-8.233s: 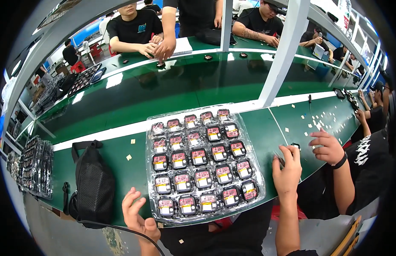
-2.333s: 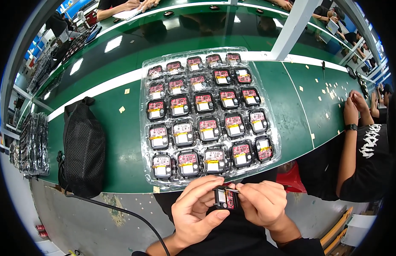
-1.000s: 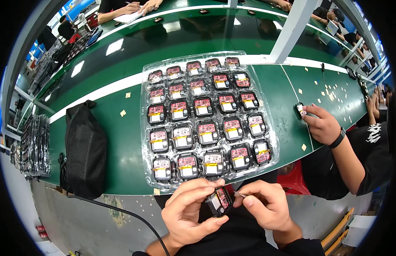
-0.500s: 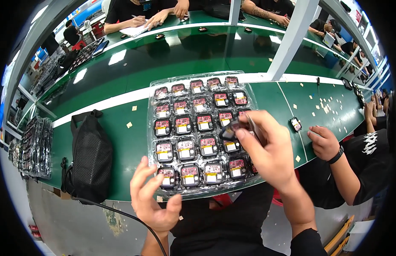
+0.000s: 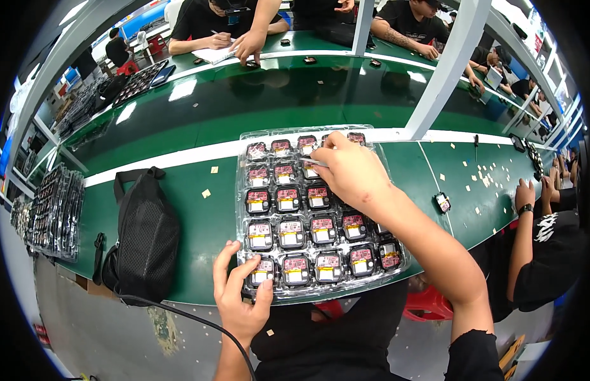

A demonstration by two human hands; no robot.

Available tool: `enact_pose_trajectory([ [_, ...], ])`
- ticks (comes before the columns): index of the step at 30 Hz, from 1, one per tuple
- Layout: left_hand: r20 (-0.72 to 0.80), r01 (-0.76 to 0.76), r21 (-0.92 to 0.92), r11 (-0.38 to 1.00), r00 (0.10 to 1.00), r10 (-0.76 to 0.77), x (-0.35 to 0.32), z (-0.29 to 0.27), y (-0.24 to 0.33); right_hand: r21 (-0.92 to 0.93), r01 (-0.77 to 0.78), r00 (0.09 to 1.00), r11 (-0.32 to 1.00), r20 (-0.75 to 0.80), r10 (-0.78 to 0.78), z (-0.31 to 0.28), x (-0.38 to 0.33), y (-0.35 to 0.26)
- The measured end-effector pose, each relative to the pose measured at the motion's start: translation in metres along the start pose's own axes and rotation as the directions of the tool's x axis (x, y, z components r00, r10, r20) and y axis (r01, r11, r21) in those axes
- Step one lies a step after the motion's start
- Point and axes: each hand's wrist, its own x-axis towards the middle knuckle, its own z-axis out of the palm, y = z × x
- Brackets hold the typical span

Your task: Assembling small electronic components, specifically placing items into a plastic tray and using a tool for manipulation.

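Hands apart: left hand (image 5: 241,305) spread loosely at the near-left corner of one clear plastic tray (image 5: 314,293); right hand (image 5: 330,159) pinching one slim metal tool (image 5: 316,161) above the far rows. Grip otherwise hidden; cannot tell more. Since the earlier frame: right hand shifted farther across the tray, co-worker's hand (image 5: 525,192) withdrawn from the loose module (image 5: 443,202). Counted: five black-cased circuit modules (image 5: 328,267) in the near row, one loose on green bench (image 5: 206,235) right, one black mesh bag (image 5: 145,238) left.
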Motion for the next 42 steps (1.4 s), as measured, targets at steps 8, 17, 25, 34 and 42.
enact_pose_trajectory([
  [8, -0.009, -0.01, -0.004, 1.0, 1.0, 0.01, -0.001, 0.003, 0.0, -0.197, 0.022, 0.983, 0.98, 0.182, 0.014, -0.014, 0.004, -0.004],
  [17, -0.046, -0.05, 0.149, 0.988, 0.997, 0.057, -0.006, 0.003, -0.003, 0.225, -0.268, 0.888, 0.937, -0.32, 0.33, -0.056, -0.09, 0.031],
  [25, 0.052, -0.402, 0.165, 0.901, 0.915, 0.399, -0.03, 0.013, 0.025, -0.009, -0.669, 0.69, 0.744, -0.382, 0.615, -0.024, -0.19, 0.11],
  [34, 0.104, -0.252, -0.546, 0.799, 0.926, 0.363, -0.027, 0.047, 0.081, 0.818, -0.069, 0.762, 0.572, -0.326, 0.559, -0.035, -0.209, 0.009],
  [42, 0.405, 0.428, -0.811, 0.398, 0.903, -0.145, -0.022, 0.046, 0.086, 0.763, 0.16, 0.957, 0.627, -0.275, 0.091, -0.027, -0.215, -0.051],
])
